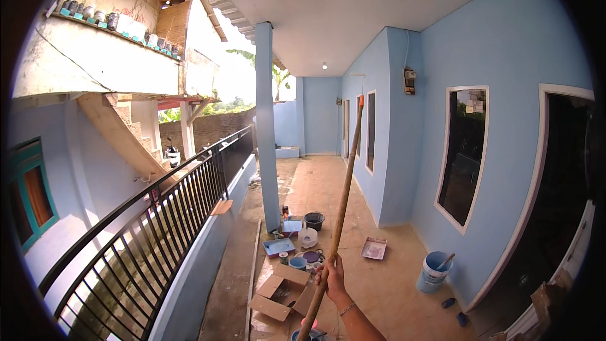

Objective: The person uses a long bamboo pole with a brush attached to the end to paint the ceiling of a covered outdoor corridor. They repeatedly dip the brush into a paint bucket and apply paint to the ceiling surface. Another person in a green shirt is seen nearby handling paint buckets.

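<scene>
Right hand (331, 274) wrapped tight around pole (341, 202), fingers closed on the lower shaft. Left hand not in view. Pole: long, wooden, slanting up from the bottom edge over the floor (391, 284) toward the blue wall (505, 57); top end orange. Judged stiff and light, but top-heavy at this length, likely to sway. A second grip lower down would steady it. Box (281, 293) and bucket (433, 271) nearby.

Paint trays (285, 237) and a box (282, 292) crowd the lower centre by my pole (341, 208). A bucket (435, 271) stands at lower right. The floor between them is open.
</scene>
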`<action>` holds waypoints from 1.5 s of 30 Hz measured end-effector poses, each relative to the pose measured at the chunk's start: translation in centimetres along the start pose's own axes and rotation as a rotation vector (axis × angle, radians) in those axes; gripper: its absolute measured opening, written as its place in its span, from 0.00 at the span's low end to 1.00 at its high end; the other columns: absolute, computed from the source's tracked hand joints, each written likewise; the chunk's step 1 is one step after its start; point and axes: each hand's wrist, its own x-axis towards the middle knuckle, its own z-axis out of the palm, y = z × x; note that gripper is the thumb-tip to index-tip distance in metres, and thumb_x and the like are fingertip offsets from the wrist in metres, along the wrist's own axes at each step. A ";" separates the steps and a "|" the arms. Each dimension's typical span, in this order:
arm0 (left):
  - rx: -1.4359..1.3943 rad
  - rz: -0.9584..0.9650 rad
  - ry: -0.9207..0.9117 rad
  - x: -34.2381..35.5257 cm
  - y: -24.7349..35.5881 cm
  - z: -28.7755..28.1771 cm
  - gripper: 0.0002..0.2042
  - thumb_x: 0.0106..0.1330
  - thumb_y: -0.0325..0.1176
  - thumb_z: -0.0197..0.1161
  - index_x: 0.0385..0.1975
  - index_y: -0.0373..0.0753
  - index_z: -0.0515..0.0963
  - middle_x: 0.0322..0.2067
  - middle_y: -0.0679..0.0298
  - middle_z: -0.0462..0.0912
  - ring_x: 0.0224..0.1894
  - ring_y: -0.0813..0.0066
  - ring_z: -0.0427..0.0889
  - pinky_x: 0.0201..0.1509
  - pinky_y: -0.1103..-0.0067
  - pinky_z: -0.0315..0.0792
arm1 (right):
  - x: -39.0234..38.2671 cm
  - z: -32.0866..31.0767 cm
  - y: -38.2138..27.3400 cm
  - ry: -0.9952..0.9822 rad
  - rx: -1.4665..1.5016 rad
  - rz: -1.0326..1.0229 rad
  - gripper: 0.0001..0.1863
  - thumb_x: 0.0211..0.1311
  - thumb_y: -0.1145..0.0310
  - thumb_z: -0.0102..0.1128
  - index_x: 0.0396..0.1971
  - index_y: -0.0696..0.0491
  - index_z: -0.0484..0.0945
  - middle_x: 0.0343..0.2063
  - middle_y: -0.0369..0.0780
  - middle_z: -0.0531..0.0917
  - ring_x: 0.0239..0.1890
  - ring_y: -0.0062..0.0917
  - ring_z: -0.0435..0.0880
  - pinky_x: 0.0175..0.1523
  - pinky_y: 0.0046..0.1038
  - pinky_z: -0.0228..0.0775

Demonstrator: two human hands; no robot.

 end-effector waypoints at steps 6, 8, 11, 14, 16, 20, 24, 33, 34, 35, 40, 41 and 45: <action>-0.073 0.065 0.087 3.3 13.0 -1.7 0.14 0.58 0.24 0.62 0.45 0.30 0.78 0.28 0.45 0.82 0.31 0.56 0.83 0.35 0.64 0.75 | -1.9 8.8 -7.1 -0.149 0.010 -0.162 0.26 0.79 0.57 0.47 0.72 0.36 0.53 0.23 0.35 0.71 0.14 0.17 0.68 0.17 0.23 0.66; -0.210 0.177 0.142 3.0 16.1 -1.9 0.15 0.57 0.24 0.63 0.45 0.30 0.78 0.29 0.44 0.83 0.32 0.56 0.84 0.36 0.64 0.76 | -1.2 10.5 -9.2 -0.158 0.008 -0.158 0.28 0.79 0.57 0.47 0.74 0.35 0.52 0.21 0.33 0.69 0.13 0.16 0.66 0.16 0.22 0.62; -0.090 0.111 0.097 5.4 18.6 -2.8 0.15 0.58 0.25 0.64 0.46 0.31 0.77 0.29 0.46 0.83 0.33 0.56 0.84 0.37 0.64 0.76 | 0.5 12.9 -11.5 -0.173 -0.009 -0.182 0.29 0.78 0.53 0.49 0.74 0.30 0.54 0.22 0.34 0.70 0.13 0.15 0.66 0.17 0.21 0.63; -0.112 0.178 0.215 9.1 19.9 -2.6 0.15 0.57 0.24 0.63 0.46 0.31 0.76 0.27 0.50 0.82 0.30 0.58 0.82 0.35 0.65 0.75 | 3.4 15.4 -14.3 -0.246 -0.008 -0.231 0.28 0.78 0.52 0.49 0.74 0.30 0.55 0.21 0.33 0.69 0.13 0.14 0.65 0.17 0.20 0.62; -0.104 0.299 0.263 12.1 20.5 -2.6 0.12 0.58 0.22 0.62 0.42 0.33 0.75 0.23 0.56 0.77 0.26 0.63 0.77 0.32 0.66 0.72 | 5.7 16.7 -15.6 -0.256 -0.011 -0.242 0.29 0.78 0.52 0.48 0.74 0.30 0.54 0.21 0.33 0.69 0.13 0.14 0.65 0.17 0.19 0.62; -0.085 0.318 0.287 17.9 22.2 -2.1 0.11 0.57 0.25 0.65 0.37 0.34 0.74 0.23 0.56 0.76 0.26 0.64 0.77 0.31 0.68 0.71 | 10.8 17.7 -17.9 -0.304 0.003 -0.258 0.28 0.79 0.54 0.47 0.74 0.32 0.53 0.20 0.32 0.70 0.12 0.13 0.64 0.15 0.19 0.60; -0.017 0.345 0.313 23.6 24.9 -1.1 0.13 0.55 0.27 0.68 0.37 0.30 0.75 0.24 0.54 0.79 0.29 0.67 0.81 0.34 0.70 0.74 | 16.7 17.6 -20.3 -0.323 -0.008 -0.268 0.26 0.79 0.55 0.47 0.73 0.33 0.55 0.19 0.31 0.69 0.12 0.12 0.64 0.15 0.19 0.59; -0.109 0.315 0.233 36.8 32.9 1.2 0.14 0.55 0.26 0.66 0.41 0.30 0.76 0.27 0.51 0.82 0.29 0.63 0.83 0.35 0.70 0.75 | 31.6 16.9 -26.6 -0.297 -0.138 -0.380 0.30 0.73 0.65 0.57 0.70 0.41 0.57 0.20 0.31 0.67 0.13 0.13 0.63 0.16 0.19 0.58; -0.139 0.289 0.217 37.8 33.5 1.5 0.14 0.55 0.26 0.66 0.41 0.30 0.76 0.27 0.51 0.82 0.29 0.63 0.83 0.36 0.70 0.75 | 32.3 16.9 -27.2 -0.272 -0.178 -0.395 0.31 0.71 0.68 0.59 0.70 0.42 0.57 0.20 0.31 0.67 0.13 0.13 0.63 0.16 0.19 0.58; -0.169 0.249 0.195 38.3 33.8 1.8 0.14 0.55 0.26 0.65 0.41 0.30 0.76 0.27 0.51 0.82 0.29 0.63 0.83 0.36 0.70 0.75 | 32.7 16.7 -27.7 -0.277 -0.162 -0.404 0.37 0.65 0.77 0.59 0.72 0.43 0.56 0.20 0.31 0.67 0.13 0.13 0.64 0.16 0.20 0.58; -0.101 0.373 0.242 35.9 31.7 2.7 0.14 0.55 0.28 0.66 0.39 0.30 0.75 0.26 0.49 0.80 0.28 0.57 0.82 0.36 0.67 0.74 | 29.4 15.9 -26.7 -0.295 -0.211 -0.435 0.40 0.64 0.80 0.52 0.74 0.42 0.51 0.20 0.31 0.68 0.12 0.12 0.63 0.15 0.20 0.58; -0.094 0.356 0.234 34.7 30.8 2.8 0.14 0.55 0.28 0.66 0.39 0.30 0.74 0.26 0.48 0.80 0.29 0.56 0.82 0.36 0.67 0.74 | 28.0 15.6 -26.2 -0.302 -0.217 -0.435 0.41 0.64 0.80 0.53 0.75 0.41 0.50 0.20 0.32 0.68 0.13 0.13 0.63 0.15 0.20 0.58; -0.050 0.338 0.239 28.6 26.5 2.7 0.14 0.56 0.28 0.67 0.41 0.31 0.76 0.24 0.53 0.79 0.28 0.66 0.80 0.35 0.71 0.74 | 20.1 15.5 -23.4 -0.296 -0.232 -0.443 0.43 0.65 0.80 0.53 0.77 0.40 0.46 0.19 0.31 0.67 0.12 0.12 0.63 0.14 0.20 0.57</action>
